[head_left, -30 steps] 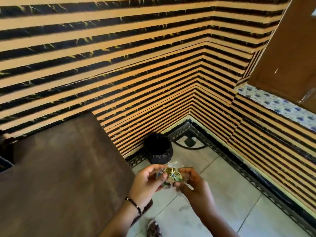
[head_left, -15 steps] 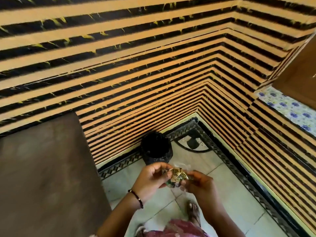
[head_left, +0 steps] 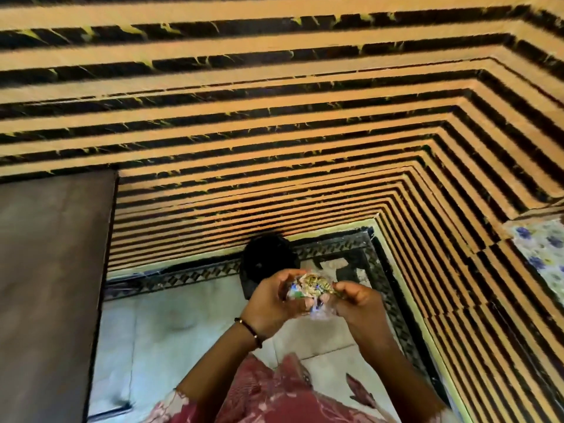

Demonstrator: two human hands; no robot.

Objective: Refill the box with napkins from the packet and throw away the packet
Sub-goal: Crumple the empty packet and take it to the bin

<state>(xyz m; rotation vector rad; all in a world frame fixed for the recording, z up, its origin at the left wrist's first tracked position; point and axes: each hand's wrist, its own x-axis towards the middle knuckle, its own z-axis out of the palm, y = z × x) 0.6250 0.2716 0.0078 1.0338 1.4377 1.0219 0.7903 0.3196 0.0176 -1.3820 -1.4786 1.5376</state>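
Observation:
The crumpled plastic packet (head_left: pixel 311 289), clear with green and gold print, is bunched into a small wad between both my hands. My left hand (head_left: pixel 271 303) grips its left side; a dark bead bracelet sits on that wrist. My right hand (head_left: pixel 355 300) pinches its right side. Both hands hover above the floor just in front of a black bin (head_left: pixel 265 257) that stands against the striped wall. The napkin box is out of view.
A dark brown tabletop (head_left: pixel 48 285) fills the left side, its edge close to my left arm. Orange-and-black striped walls (head_left: pixel 274 148) meet in a corner behind the bin. A floral-covered ledge (head_left: pixel 540 248) juts out at right. Pale floor tiles (head_left: pixel 171 325) lie below.
The view has swung left and tilted down, with the bin now closer under my hands. Both hands have kept squeezing the packet into a tighter wad.

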